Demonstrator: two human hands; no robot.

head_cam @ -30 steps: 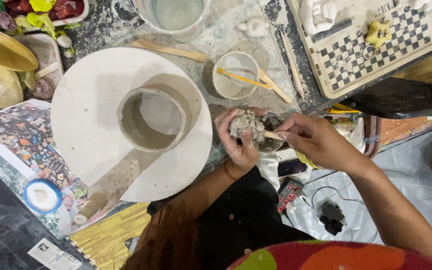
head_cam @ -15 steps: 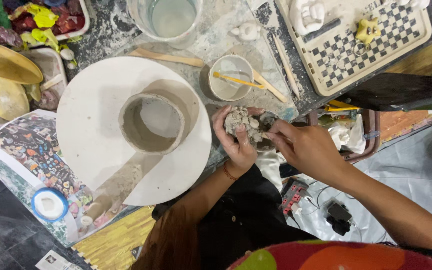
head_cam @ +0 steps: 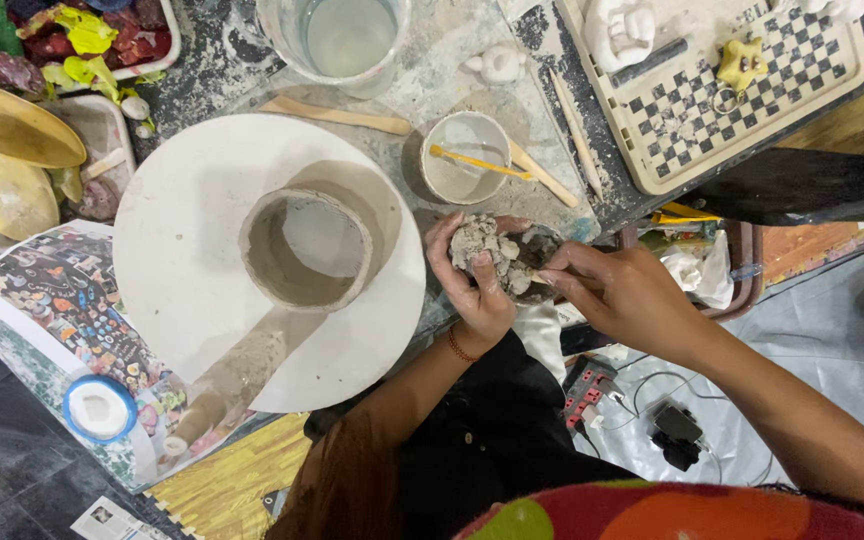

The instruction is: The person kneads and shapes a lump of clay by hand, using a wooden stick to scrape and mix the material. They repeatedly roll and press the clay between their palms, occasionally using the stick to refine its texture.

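On a clay-smeared counter (head_cam: pixel 452 60), just right of the round white board (head_cam: pixel 182 290) bearing a grey clay cylinder (head_cam: pixel 305 248), the left hand (head_cam: pixel 474 285) cups a lumpy grey clay ball (head_cam: pixel 492 255); the right hand (head_cam: pixel 617 295) has its grip pinched on the lump's edge.

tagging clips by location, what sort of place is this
Most likely a pottery or clay craft workspace. A clay cylinder stands on a round white board, the left hand holds a lump of grey clay, and wooden modelling sticks lie nearby.
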